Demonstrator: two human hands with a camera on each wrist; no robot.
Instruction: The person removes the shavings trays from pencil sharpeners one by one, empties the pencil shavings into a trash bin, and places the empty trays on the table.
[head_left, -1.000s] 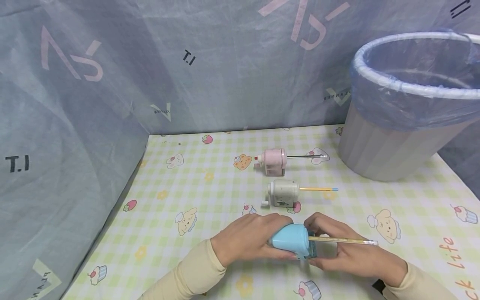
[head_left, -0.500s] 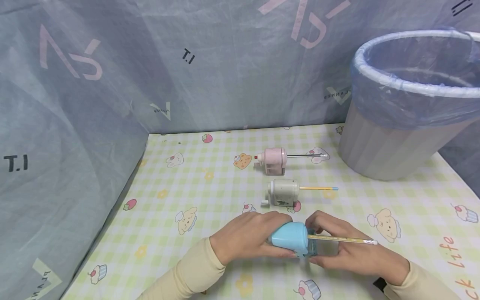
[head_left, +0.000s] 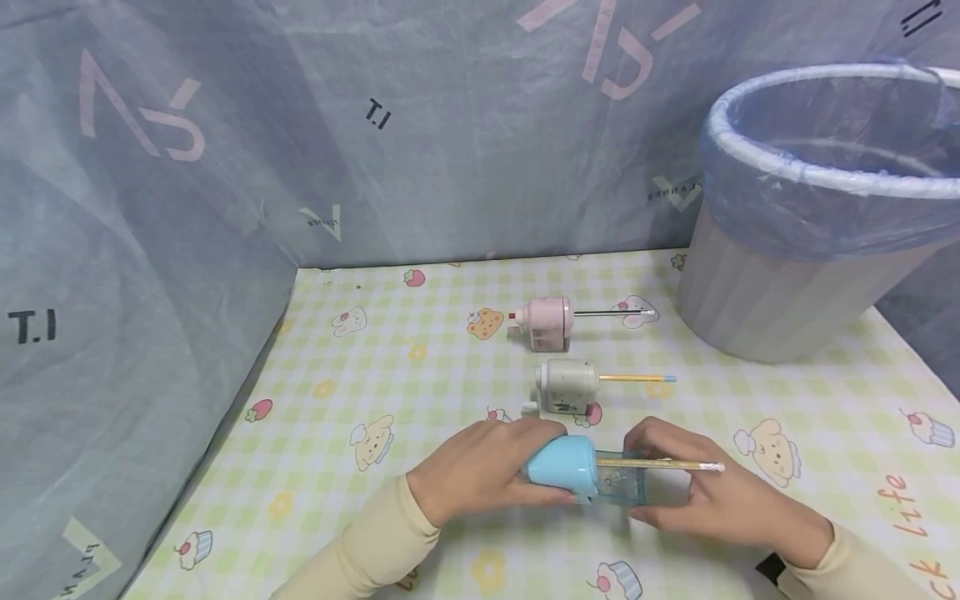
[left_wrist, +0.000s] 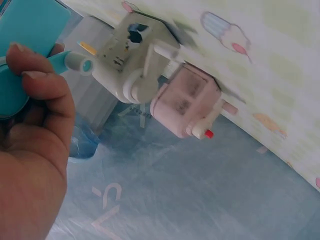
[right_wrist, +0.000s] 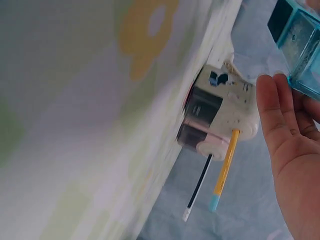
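My left hand (head_left: 487, 462) grips a light-blue crank pencil sharpener (head_left: 562, 465) from its crank side. A patterned pencil (head_left: 675, 465) with a white eraser end sticks out of its right face. Below that pencil, a clear blue shavings drawer (head_left: 621, 483) stands partly out of the sharpener's body. My right hand (head_left: 716, 496) holds the drawer's outer end between thumb and fingers. In the right wrist view, the fingertips lie right at the see-through drawer (right_wrist: 302, 50). The left wrist view shows the sharpener's crank handle (left_wrist: 79, 63) beside curled fingers.
Behind the hands stands a grey-green sharpener (head_left: 572, 385) with a yellow pencil (head_left: 637, 378) in it. Farther back is a pink sharpener (head_left: 549, 323) holding a black pencil (head_left: 609, 313). A bag-lined bin (head_left: 772, 292) stands at the back right, before a grey-blue cloth wall (head_left: 480, 167).
The right hand has drawn the drawer out to the right, so more of it shows. The left hand has shifted slightly left and back with the sharpener and its pencil.
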